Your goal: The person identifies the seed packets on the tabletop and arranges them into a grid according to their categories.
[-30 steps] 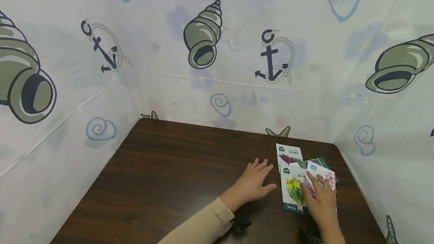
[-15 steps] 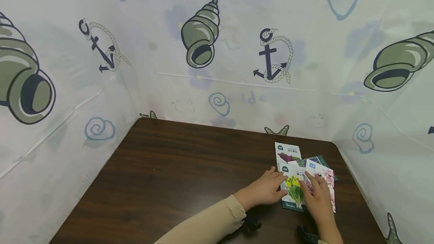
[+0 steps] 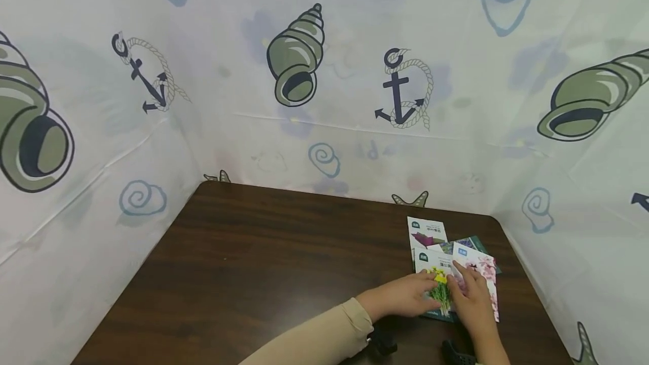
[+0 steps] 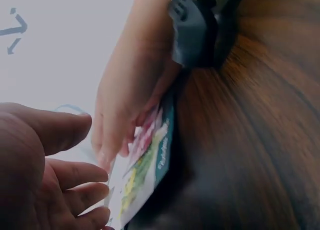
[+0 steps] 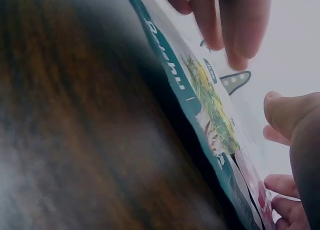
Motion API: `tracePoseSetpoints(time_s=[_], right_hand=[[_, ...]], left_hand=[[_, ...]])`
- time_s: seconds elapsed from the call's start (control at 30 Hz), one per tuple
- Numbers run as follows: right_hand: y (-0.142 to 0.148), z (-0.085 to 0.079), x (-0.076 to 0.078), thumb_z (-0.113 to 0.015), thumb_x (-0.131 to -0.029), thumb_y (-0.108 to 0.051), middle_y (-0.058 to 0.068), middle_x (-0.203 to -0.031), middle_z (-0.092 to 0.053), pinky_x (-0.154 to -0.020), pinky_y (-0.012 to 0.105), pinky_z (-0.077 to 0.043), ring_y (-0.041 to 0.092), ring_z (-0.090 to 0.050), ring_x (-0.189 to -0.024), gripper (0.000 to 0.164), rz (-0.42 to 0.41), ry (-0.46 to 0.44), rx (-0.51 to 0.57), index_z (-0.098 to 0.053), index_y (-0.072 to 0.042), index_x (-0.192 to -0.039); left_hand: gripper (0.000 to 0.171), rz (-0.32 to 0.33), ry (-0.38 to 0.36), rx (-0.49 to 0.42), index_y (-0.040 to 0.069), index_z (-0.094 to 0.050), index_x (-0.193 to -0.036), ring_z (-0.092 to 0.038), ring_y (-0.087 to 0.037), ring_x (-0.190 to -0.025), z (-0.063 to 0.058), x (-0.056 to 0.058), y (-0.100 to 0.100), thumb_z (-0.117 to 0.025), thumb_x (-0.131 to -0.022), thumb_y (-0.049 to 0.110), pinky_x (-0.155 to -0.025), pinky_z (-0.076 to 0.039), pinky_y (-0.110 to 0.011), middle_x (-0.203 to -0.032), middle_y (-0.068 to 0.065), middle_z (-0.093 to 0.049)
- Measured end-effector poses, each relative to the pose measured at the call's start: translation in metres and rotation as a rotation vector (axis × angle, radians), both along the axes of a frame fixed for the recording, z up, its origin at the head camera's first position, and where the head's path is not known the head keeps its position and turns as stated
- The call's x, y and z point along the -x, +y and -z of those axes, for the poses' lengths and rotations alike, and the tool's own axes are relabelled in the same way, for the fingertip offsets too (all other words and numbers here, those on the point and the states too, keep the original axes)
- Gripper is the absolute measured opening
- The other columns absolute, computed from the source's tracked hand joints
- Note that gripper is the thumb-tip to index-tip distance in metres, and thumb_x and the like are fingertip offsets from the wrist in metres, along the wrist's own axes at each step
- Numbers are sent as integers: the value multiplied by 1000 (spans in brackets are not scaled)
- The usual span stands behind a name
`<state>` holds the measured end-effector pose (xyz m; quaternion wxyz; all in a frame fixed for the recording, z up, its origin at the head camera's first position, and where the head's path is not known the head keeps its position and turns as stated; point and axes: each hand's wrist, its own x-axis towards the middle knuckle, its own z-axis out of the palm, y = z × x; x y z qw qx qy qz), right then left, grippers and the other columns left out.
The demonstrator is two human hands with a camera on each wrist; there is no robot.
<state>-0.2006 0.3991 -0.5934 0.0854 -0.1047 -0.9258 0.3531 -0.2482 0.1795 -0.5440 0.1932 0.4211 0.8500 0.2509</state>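
Several flat seed packets lie overlapped at the table's right side. My left hand (image 3: 405,294) is over the packet with yellow flowers (image 3: 440,290), thumb and fingers extended. My right hand (image 3: 474,303) rests its fingers on the packet with pink blossoms (image 3: 485,263). Behind them lies a packet with a purple picture (image 3: 426,238), and a dark green-edged packet (image 3: 474,241) shows partly underneath. In the left wrist view, my left fingers (image 4: 82,187) are relaxed beside the yellow-flower packet's edge. From the right wrist, my right thumb (image 5: 285,110) appears spread from the fingers.
The dark wooden table (image 3: 243,258) stretches far to the left. White cloth walls (image 3: 350,145) printed with shells and anchors stand behind and at both sides. Dark devices (image 3: 382,342) are strapped at the wrists.
My left hand has moved right, from bare table to over the yellow-flower packet. My right hand stays on the pink-blossom packet. The packets keep their layout.
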Motion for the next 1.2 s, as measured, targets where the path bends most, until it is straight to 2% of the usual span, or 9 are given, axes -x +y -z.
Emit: tracePoseSetpoints(time_s=[0.2,0.4,0.53,0.67,0.8,0.9,1.03,1.2], right_hand=[[0,-1,0,-57,-114,-39,36,-162,-36,-123,81,-27,60,-33,-154,58,5,-29,15,-51,-7,-162],[3,-2,0,-53,-115,-46,33,-170,-29,-128,79,-22,57,-26,-160,62,18,-110,29,-46,-12,-166],[4,-1,1,-50,-115,-50,32,-172,-25,-128,79,-20,57,-23,-161,64,24,-155,42,-44,-14,-168],[3,1,2,-50,-115,-50,31,-173,-23,-128,79,-22,57,-22,-162,64,27,-164,48,-44,-15,-168],[2,-1,4,-51,-114,-51,30,-175,-22,-129,78,-21,57,-21,-162,64,20,-171,37,-44,-16,-168],[1,-3,4,-52,-114,-49,31,-175,-22,-129,77,-20,57,-21,-162,63,9,-173,30,-46,-14,-166],[1,-3,3,-54,-114,-45,33,-174,-22,-130,77,-20,57,-22,-162,60,7,-167,33,-50,-10,-163],[2,0,2,-58,-114,-36,34,-173,-23,-130,75,-22,57,-23,-161,52,11,-146,31,-58,-6,-156]], left_hand=[[54,22,-3,2,13,-61,-157,-44,-9,-159,7,-2,-1,-58,-113,44,-127,-39,-21,-166,4,-54],[52,55,20,37,15,-64,-155,-43,-7,-159,10,-2,-2,-57,-113,45,-127,-39,-21,-165,7,-56],[50,90,78,36,13,-67,-151,-49,-7,-155,12,-2,-4,-57,-113,44,-125,-41,-20,-164,4,-57],[45,112,154,14,12,-73,-144,-59,-6,-143,16,0,-7,-60,-113,41,-120,-46,-18,-157,2,-64],[39,69,190,0,17,-77,-135,-64,-3,-130,17,1,-13,-62,-111,42,-112,-50,-17,-145,5,-70],[34,34,199,-6,20,-78,-130,-65,-2,-120,13,1,-18,-64,-110,43,-106,-52,-16,-136,7,-71],[31,-9,206,-13,21,-80,-127,-65,-4,-118,10,-1,-24,-66,-109,42,-103,-53,-18,-132,6,-71],[32,-73,207,0,24,-81,-127,-63,-5,-111,15,-2,-26,-67,-108,45,-97,-53,-19,-127,6,-70]])
